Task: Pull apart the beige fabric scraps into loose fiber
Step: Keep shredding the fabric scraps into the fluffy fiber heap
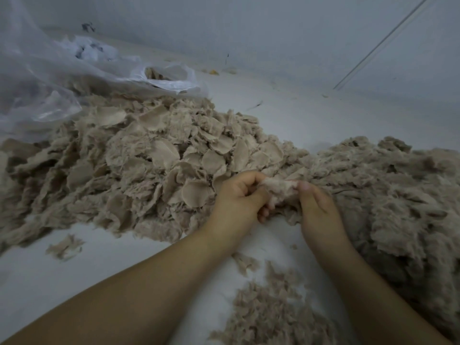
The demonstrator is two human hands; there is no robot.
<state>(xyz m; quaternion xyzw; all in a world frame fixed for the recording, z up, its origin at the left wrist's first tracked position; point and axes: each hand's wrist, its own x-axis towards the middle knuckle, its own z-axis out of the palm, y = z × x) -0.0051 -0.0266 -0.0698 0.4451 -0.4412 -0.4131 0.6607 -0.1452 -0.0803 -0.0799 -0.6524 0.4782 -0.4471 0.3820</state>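
Both hands at the pile's near edge — left hand [237, 195] and right hand [317, 207] each pinch one beige scrap [280, 189] between curled fingers and thumb. Scrap pile [149, 158] to the left; fluffed fiber [398, 195] to the right. Plastic bag [44, 78] behind — contents unclear, possibly more scraps.

You are working in dim, flat, bluish-grey light with no clear source and no hard shadows; only soft shade sits under your forearms. Mild glare shows on the plastic bag [171, 80] at far left. The wide lens bends the scene at its edges, and the near corners and far left smear into blur. The centre is only moderately sharp, with grainy detail.
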